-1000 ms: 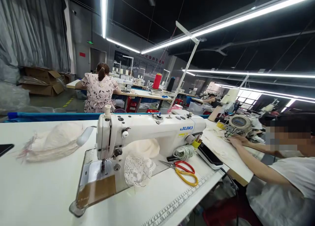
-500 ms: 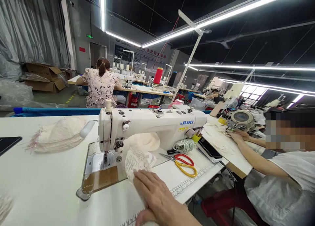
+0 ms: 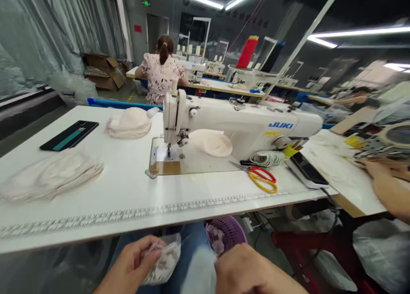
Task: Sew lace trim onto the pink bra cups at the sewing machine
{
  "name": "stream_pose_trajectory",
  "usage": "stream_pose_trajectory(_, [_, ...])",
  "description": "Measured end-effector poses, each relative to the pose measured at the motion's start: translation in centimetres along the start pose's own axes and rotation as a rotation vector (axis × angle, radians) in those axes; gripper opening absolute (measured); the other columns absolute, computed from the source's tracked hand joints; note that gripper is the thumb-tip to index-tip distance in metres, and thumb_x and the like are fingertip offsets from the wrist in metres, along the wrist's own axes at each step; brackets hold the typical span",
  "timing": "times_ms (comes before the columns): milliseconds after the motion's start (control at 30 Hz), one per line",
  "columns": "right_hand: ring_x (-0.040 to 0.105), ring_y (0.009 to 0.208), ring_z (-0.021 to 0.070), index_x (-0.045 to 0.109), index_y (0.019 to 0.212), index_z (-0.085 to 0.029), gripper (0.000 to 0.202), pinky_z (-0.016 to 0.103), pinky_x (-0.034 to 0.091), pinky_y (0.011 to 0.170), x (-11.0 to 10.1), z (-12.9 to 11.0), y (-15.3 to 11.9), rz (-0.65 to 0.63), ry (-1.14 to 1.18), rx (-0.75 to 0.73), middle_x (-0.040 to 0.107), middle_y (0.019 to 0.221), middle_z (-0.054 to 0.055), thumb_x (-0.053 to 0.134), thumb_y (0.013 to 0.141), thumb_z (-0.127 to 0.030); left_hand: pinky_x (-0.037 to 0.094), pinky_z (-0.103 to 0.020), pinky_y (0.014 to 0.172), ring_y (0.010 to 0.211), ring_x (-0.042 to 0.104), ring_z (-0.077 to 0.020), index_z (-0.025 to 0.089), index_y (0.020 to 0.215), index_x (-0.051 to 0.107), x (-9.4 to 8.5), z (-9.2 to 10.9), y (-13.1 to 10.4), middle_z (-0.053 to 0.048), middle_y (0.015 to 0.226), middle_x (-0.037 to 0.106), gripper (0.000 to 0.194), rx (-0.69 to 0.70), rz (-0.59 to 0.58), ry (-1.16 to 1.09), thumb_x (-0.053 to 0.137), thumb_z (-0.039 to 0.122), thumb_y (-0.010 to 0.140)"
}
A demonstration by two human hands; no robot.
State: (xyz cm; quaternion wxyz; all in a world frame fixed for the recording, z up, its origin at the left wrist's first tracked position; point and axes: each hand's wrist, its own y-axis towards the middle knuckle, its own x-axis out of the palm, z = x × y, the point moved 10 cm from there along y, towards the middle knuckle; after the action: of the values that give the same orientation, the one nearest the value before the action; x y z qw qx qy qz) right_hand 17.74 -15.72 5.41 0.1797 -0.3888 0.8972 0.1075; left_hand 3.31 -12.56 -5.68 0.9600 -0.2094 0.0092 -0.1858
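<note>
My left hand (image 3: 136,260), low in front of the table, pinches a piece of white lace (image 3: 165,260) over my lap. To its right is my right hand (image 3: 240,266), its fingers curled and partly hidden; a blurred pale cloth (image 3: 200,270) lies against its left side, and whether the fingers grip it is unclear. Beyond the table's front edge stands a white sewing machine (image 3: 250,119). A cream cup-shaped piece (image 3: 218,144) rests under its arm. Scissors with red and yellow handles (image 3: 262,181) lie in front of the machine.
Stacks of cream pieces (image 3: 130,123) and lace (image 3: 54,174) lie left, near a dark phone (image 3: 70,135). A ruler strip (image 3: 141,213) runs along the table front. A purple basket (image 3: 232,232) stands below. A co-worker's arm (image 3: 389,196) is at right.
The view has turned left and down. My right hand has left the tabletop and the lace beside the machine, and is now below the table edge. My left hand has come into view holding lace.
</note>
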Motion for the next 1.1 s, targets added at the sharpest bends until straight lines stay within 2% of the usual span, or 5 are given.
stream_pose_trajectory(133, [0.059, 0.067, 0.0122, 0.054, 0.061, -0.018, 0.051, 0.02, 0.044, 0.063, 2.2, -0.5, 1.5, -0.036, 0.25, 0.003, 0.062, 0.069, 0.006, 0.038, 0.093, -0.054, 0.037, -0.02, 0.055, 0.058, 0.051, -0.0129, 0.014, 0.092, 0.069, 2.4, -0.6, -0.7, -0.002, 0.066, 0.063, 0.051, -0.061, -0.101, -0.093, 0.067, 0.06, 0.072])
stream_pose_trajectory(333, [0.056, 0.069, 0.0121, 0.067, 0.086, -0.017, 0.016, 0.021, 0.04, 0.065, 2.5, 4.1, 3.7, 0.269, -0.048, 0.166, 0.065, 0.076, 0.001, 0.061, 0.085, -0.031, 0.047, -0.028, 0.077, 0.089, 0.062, -0.0241, 0.02, 0.1, 0.071, 3.3, -1.4, -3.8, -0.007, 0.096, 0.071, 0.051, -0.238, -0.052, -0.345, 0.077, 0.053, 0.063])
stream_pose_trajectory(567, [0.052, 0.07, 0.0117, 0.063, 0.089, -0.02, 0.01, 0.022, 0.036, 0.069, 3.5, 3.9, 2.8, 0.203, -0.189, 0.253, 0.058, 0.073, -0.003, 0.063, 0.083, -0.028, 0.049, -0.03, 0.077, 0.097, 0.062, -0.0273, 0.018, 0.095, 0.074, 1.8, -3.1, -5.9, -0.01, 0.104, 0.071, 0.043, -0.329, 0.096, -0.48, 0.083, 0.04, 0.058])
stream_pose_trajectory(967, [0.042, 0.058, 0.0093, 0.053, 0.087, -0.02, 0.006, 0.019, 0.032, 0.058, 5.1, 3.2, 3.8, 0.095, -0.162, 0.187, 0.047, 0.063, -0.006, 0.056, 0.082, -0.018, 0.047, -0.027, 0.07, 0.076, 0.063, -0.0213, 0.014, 0.099, 0.072, 2.5, -2.5, -5.3, -0.008, 0.081, 0.072, 0.049, -0.17, -0.077, -0.283, 0.075, 0.053, 0.068])
stream_pose_trajectory(1100, [0.049, 0.071, 0.014, 0.05, 0.099, -0.019, 0.011, 0.023, 0.035, 0.064, 5.7, 3.5, 3.7, 0.041, -0.266, 0.184, 0.057, 0.08, 0.0, 0.046, 0.088, -0.019, 0.041, -0.021, 0.062, 0.066, 0.055, -0.0148, 0.014, 0.085, 0.07, 0.6, -3.1, -4.9, -0.003, 0.071, 0.067, 0.041, -0.197, -0.045, -0.172, 0.071, 0.054, 0.073])
